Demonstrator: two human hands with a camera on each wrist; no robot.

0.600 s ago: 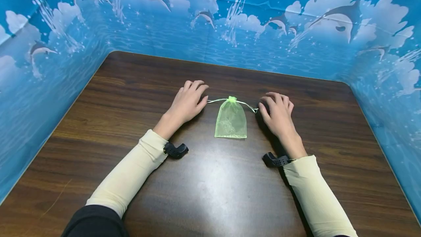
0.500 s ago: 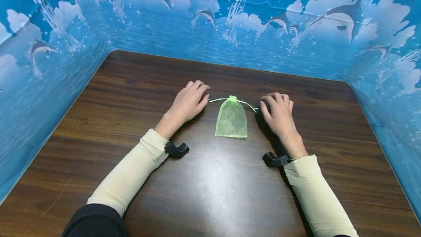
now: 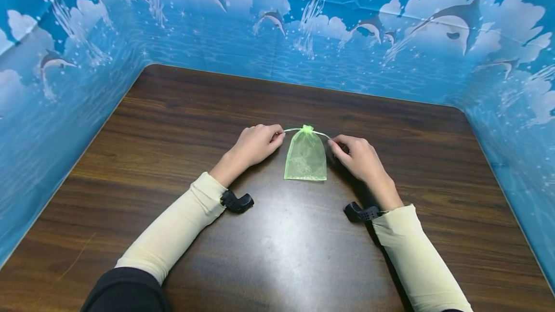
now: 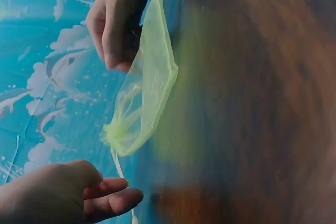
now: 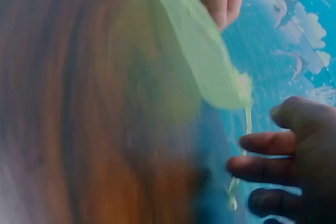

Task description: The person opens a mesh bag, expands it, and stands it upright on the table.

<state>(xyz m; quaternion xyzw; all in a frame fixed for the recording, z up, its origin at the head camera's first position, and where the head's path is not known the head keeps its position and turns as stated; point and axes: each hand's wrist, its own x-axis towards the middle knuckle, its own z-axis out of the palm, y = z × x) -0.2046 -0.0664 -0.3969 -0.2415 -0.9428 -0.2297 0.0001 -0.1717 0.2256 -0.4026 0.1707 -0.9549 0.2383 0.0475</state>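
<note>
A sheer light-green organza drawstring pouch (image 3: 306, 158) lies flat on the dark wooden table, its gathered neck toward the far side. My left hand (image 3: 258, 143) pinches the left drawstring (image 3: 292, 130) between thumb and fingers. On the other side, my right hand (image 3: 361, 157) pinches the right drawstring (image 3: 323, 134) near its end. The pouch (image 4: 152, 77) appears edge-on in the left wrist view, with the string running down past the fingertips. In the right wrist view, the knotted string end (image 5: 233, 201) shows beside the fingers.
The brown wood-grain table (image 3: 277, 254) spreads around the hands. A blue dolphin-print cloth (image 3: 277, 57) rises along its far and side edges. Black wrist cameras (image 3: 237, 202) sit at both cuffs.
Both hands have moved inward toward the pouch. Their fingers, loosely spread before, have closed on the two drawstrings. The pouch stays in place.
</note>
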